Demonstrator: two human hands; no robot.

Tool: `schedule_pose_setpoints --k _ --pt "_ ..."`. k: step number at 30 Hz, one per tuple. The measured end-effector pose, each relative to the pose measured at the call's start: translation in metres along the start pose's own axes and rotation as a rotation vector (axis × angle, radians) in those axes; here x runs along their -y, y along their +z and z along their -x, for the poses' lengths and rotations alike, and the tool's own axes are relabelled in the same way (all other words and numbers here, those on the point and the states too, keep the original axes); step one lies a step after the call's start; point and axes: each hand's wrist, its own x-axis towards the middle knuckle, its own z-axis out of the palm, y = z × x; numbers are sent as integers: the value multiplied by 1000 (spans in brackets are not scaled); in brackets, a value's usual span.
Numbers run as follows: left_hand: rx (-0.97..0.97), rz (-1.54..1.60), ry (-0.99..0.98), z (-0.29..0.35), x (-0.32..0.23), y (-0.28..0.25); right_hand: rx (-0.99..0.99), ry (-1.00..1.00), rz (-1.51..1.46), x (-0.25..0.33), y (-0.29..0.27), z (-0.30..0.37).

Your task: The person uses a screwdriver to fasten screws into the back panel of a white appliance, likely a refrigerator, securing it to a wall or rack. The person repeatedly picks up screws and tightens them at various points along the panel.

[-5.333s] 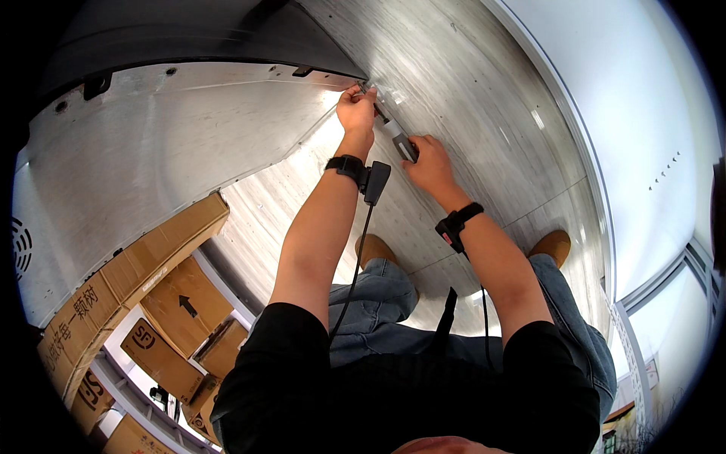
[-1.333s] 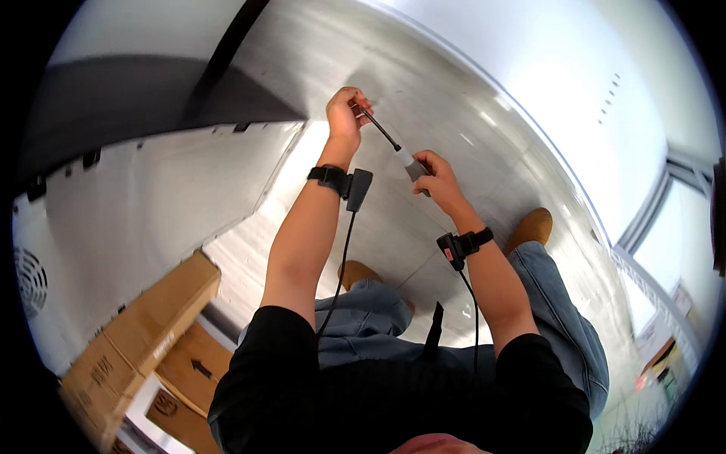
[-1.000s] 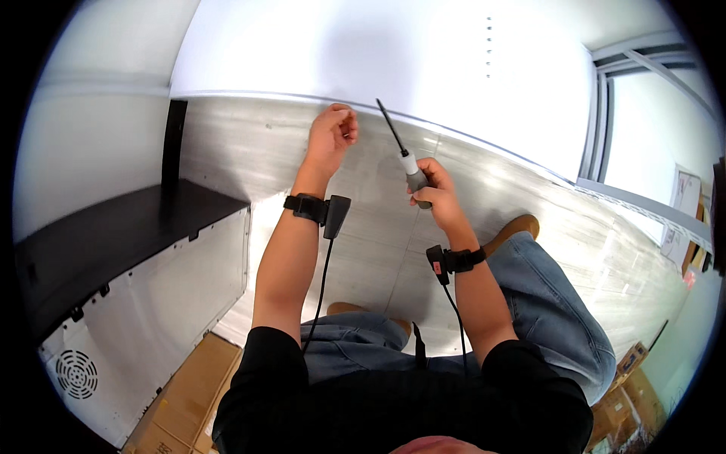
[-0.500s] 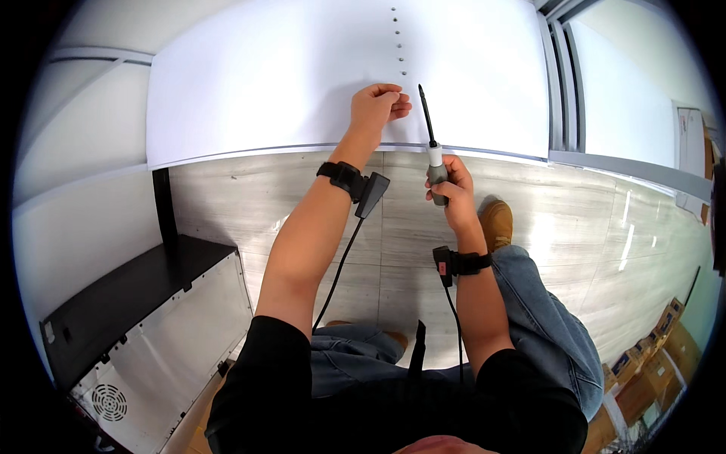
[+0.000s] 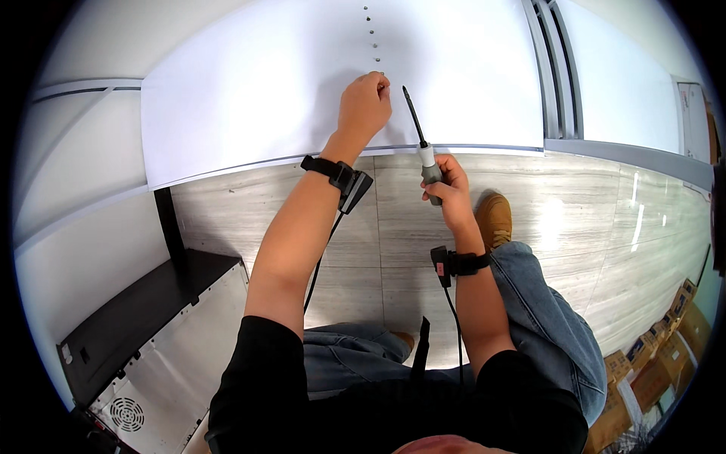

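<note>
Head view, worktop: white (image 5: 227, 98), spanning the upper middle, its near edge bordered by a grey strip.
Screws: one row of small, dark pieces (image 5: 371, 32) on the worktop, running away from the person, well spaced.
Left hand: over the worktop (image 5: 363, 106), fingers curled in narrow, fingertips just beside the nearest piece of the row; whether they pinch anything cannot be told.
Screwdriver: grey handle, white collar (image 5: 426, 156), dark shaft; tip pointing away from the person, to the right of the left hand and apart from it.
Right hand: wrapped (image 5: 451, 188) around the screwdriver's handle.
Wrist straps: black, one per wrist (image 5: 470, 263), each with a corded module.
Housing: black top (image 5: 144, 314), pale metal side with round vent, lower left.
Cartons: brown (image 5: 654, 378), stacked lower right.
Floor: grey, streaked tiles (image 5: 560, 216).
</note>
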Motion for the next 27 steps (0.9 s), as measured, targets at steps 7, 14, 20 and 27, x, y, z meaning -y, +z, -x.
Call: schedule_pose_setpoints --k 7,14,20,27 --pt "-67 -46 68 10 2 2 7 1 40 -1 2 5" --pt "-96 77 24 19 6 -12 33 11 62 0 13 5" --pt "-113 891 -576 81 25 -99 215 110 175 -3 94 13" --pt "-682 1037 -796 218 12 -265 685 227 428 -10 239 68"
